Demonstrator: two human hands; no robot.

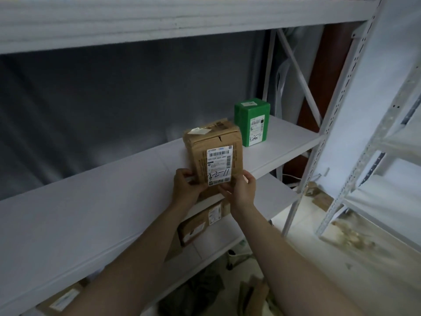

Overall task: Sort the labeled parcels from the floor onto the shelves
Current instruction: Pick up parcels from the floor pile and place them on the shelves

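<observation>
A brown cardboard parcel [213,153] with a white label marked "11-2-3" stands upright near the front edge of the white middle shelf [102,201]. My left hand [185,187] grips its lower left corner. My right hand [242,188] holds its lower right edge, fingers curled round the bottom. A green wrapped parcel [251,123] with a white label stands upright farther back to the right on the same shelf.
Brown parcels [200,224] lie on the shelf below, and another labelled box [61,299] sits at the lower left. Dark bags and cardboard [250,293] lie on the floor. A second white rack [376,156] stands to the right. An upper shelf [159,19] runs overhead.
</observation>
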